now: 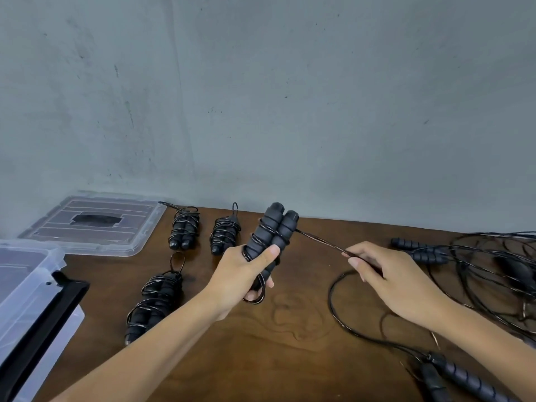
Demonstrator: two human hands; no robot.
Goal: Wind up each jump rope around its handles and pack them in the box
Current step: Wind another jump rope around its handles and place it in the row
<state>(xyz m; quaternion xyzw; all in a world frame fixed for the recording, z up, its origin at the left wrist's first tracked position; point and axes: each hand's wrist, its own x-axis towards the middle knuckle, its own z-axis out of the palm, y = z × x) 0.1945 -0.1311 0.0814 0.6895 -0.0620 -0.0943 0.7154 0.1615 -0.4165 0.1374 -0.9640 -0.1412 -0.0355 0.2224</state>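
My left hand [245, 275] grips a pair of black foam jump-rope handles [274, 230], held side by side and pointing up and away, with a few turns of black cord around them. My right hand [385, 281] pinches the taut cord [322, 242] that leads off the handles; the slack curves down over the table [336, 311]. Three wound ropes lie on the table: one at the back left [184, 227], one beside it [224, 235], one nearer [155, 304]. The clear plastic box [26, 297] stands open at the left edge.
The box's clear lid [95, 223] lies flat at the back left. A tangle of unwound ropes with handles [493, 265] covers the right side. Another pair of handles [461, 378] lies at the front right. A grey wall rises behind the brown wooden table [275, 364].
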